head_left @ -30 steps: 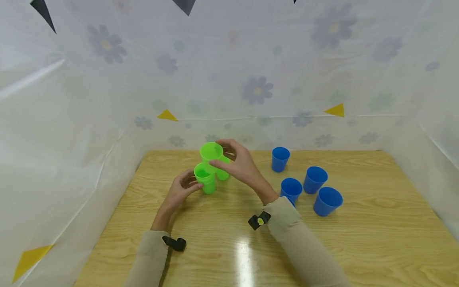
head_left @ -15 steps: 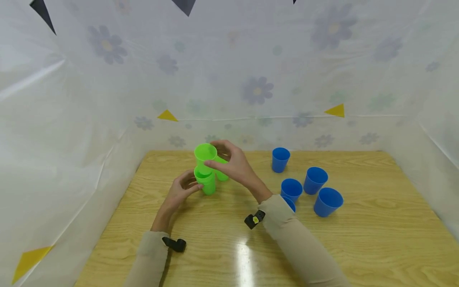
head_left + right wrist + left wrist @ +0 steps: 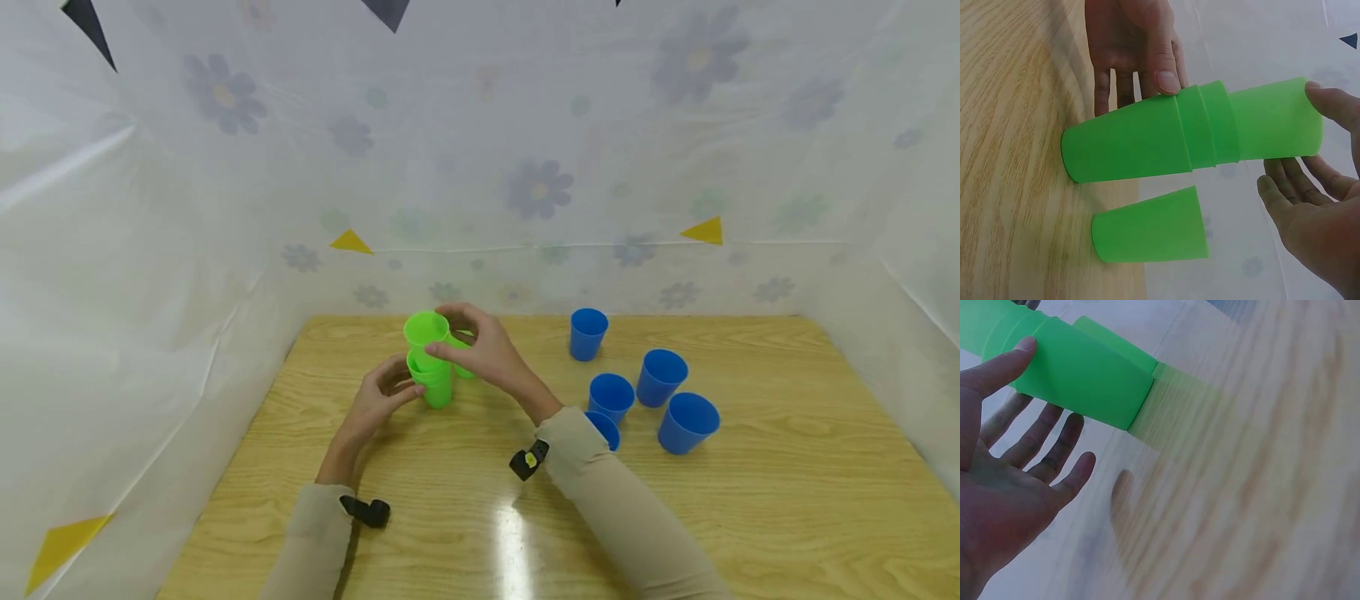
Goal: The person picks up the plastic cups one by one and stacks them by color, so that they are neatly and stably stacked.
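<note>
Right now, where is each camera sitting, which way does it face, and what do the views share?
Head: worn on the head, looking forward and down at the table; shows both sleeves, the left hand, the right hand, the green cup stack and blue cups.
Left wrist: looks past the left hand's palm at the stack's base.
Right wrist: looks across the tabletop at the stack, a lone green cup, both hands.
Shared: all three show the green stack.
</note>
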